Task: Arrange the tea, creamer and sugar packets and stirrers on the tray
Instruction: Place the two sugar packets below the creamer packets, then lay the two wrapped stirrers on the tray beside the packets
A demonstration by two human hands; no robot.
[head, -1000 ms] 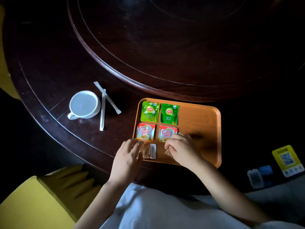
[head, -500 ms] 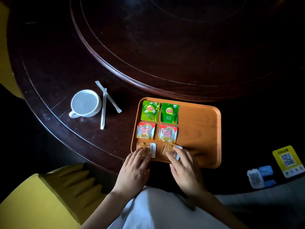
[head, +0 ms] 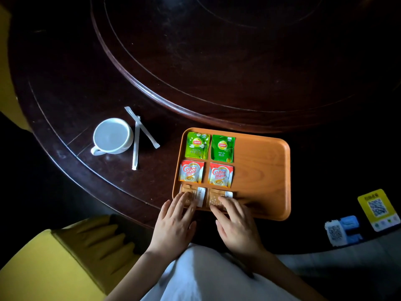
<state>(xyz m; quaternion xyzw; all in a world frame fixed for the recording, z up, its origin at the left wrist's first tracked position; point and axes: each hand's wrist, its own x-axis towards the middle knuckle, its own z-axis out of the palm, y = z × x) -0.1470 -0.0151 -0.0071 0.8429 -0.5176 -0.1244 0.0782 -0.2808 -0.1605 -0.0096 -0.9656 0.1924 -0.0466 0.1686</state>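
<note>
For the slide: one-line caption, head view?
Both hands flatten sugar packets on tray; stirrers on table.

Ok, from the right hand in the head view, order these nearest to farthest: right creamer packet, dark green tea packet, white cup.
From the right hand:
1. Right creamer packet, on the tray just beyond the fingertips.
2. Dark green tea packet, one row further back.
3. White cup, off the tray on the table, far left.
</note>
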